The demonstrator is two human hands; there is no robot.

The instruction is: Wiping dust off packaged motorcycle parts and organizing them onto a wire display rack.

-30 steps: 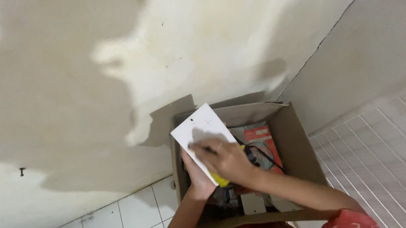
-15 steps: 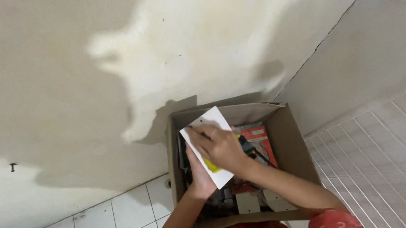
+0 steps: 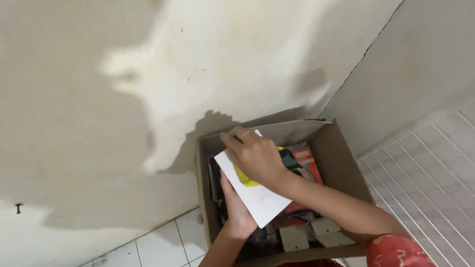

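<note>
An open brown cardboard box (image 3: 344,161) stands on the floor against a stained wall. My left hand (image 3: 237,212) is inside it and holds a white sheet (image 3: 261,200) from below. My right hand (image 3: 254,155) lies on top of that sheet, fingers curled over its upper edge, with a ring on one finger. A yellow object (image 3: 244,177) shows under my right palm; whether I grip it is unclear. In the box lie an orange packet (image 3: 309,163), dark items and pale cardboard pieces (image 3: 295,237).
The wall (image 3: 116,127) behind the box has peeling, patchy paint and a small dark nail (image 3: 19,208) at the left. White floor tiles (image 3: 157,252) run in front, with finer tiles (image 3: 433,169) to the right. My red sleeve (image 3: 397,253) is at the bottom.
The white sheet has dropped from above the box rim down into the box. My right hand has moved up along it to its upper edge.
</note>
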